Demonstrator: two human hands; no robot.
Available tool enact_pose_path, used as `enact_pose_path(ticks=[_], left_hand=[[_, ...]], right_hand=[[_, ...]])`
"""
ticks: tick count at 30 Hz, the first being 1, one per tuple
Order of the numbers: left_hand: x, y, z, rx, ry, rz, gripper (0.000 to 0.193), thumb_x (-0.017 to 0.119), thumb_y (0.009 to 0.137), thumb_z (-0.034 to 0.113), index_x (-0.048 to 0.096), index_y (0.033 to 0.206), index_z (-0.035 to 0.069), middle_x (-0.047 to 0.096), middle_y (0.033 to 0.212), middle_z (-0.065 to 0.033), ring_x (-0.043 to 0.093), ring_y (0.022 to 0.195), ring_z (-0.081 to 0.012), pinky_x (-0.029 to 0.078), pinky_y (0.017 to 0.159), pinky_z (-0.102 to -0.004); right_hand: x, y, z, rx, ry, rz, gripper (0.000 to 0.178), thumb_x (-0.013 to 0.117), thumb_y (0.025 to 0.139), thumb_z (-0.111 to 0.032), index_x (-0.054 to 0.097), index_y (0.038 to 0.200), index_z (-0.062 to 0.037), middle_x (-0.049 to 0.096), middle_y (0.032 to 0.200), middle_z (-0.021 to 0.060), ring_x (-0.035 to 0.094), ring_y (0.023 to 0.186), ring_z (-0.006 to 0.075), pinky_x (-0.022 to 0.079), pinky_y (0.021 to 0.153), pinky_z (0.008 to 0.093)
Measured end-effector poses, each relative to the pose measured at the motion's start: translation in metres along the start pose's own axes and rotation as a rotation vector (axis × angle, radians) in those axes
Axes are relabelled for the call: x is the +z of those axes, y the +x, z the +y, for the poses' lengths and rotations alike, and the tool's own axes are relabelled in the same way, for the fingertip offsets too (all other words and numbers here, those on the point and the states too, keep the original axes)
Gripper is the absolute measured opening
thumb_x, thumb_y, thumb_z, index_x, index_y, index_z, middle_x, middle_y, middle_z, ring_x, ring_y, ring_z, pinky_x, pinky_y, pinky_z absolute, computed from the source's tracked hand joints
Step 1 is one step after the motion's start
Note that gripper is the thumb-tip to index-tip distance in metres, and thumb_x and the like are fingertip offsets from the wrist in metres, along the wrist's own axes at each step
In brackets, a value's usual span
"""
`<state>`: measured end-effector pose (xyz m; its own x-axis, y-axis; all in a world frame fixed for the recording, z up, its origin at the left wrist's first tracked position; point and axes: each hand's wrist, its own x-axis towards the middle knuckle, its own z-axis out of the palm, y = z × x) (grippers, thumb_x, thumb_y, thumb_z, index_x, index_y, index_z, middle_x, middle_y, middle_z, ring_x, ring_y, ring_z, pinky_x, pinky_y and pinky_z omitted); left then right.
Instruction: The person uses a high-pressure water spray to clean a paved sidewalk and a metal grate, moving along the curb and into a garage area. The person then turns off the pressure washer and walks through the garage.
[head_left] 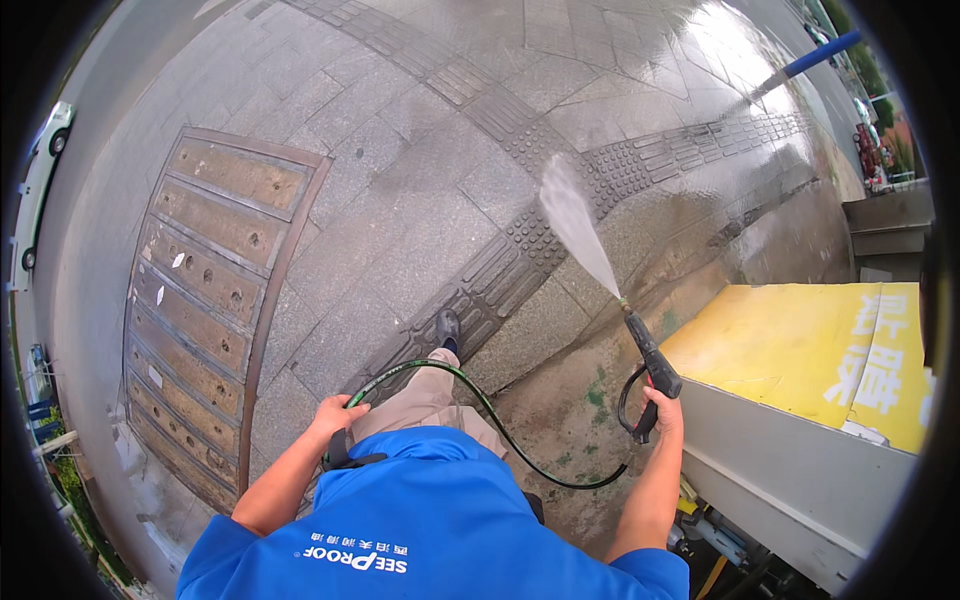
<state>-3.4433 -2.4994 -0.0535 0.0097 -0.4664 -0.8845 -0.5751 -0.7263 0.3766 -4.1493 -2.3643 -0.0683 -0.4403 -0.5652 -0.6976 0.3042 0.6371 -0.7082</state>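
My right hand (660, 409) is closed around the grip of a black spray gun (648, 350), which points up and to the left. From its nozzle a white fan of water (577, 222) shoots onto the wet paving. A green and black hose (487, 405) runs from the gun's lower end in a loop across my front to my left hand (338, 416). The fingers of that hand are wrapped round the hose near my left hip.
Ridged and studded tactile paving (515, 252) crosses the grey slabs. A rusty metal cover (210, 300) lies at left. Close on my right stands a grey cabinet with a yellow top (770, 345). A blue post (822, 53) rises at far right; a white vehicle (40, 190) is at far left.
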Motion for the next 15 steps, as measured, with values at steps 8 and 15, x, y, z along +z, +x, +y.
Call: enact_pose_path(ticks=[8,15], left_hand=[[0.054,0.0,0.165,0.153,-0.012,0.068,0.03,0.077,0.093,0.031,0.074,0.102,0.003,0.065,0.078,-0.0052,0.059,0.074,-0.0158,0.048,0.07,-0.0358],[0.072,0.006,0.198,0.118,-0.075,0.192,0.029,0.077,0.092,0.028,0.074,0.102,0.0,0.067,0.079,-0.0058,0.06,0.075,-0.0144,0.048,0.068,-0.0368]], right_hand=[[-0.049,0.104,-0.109,-0.174,0.207,0.219,0.025,0.079,0.089,-0.021,0.061,0.104,-0.0111,0.058,0.072,0.0008,0.056,0.058,0.0161,0.047,0.053,0.0322],[-0.043,0.216,-0.179,-0.121,0.063,-0.057,0.022,0.079,0.09,-0.022,0.061,0.095,-0.0102,0.058,0.07,0.0021,0.056,0.058,0.0174,0.048,0.057,0.0344]])
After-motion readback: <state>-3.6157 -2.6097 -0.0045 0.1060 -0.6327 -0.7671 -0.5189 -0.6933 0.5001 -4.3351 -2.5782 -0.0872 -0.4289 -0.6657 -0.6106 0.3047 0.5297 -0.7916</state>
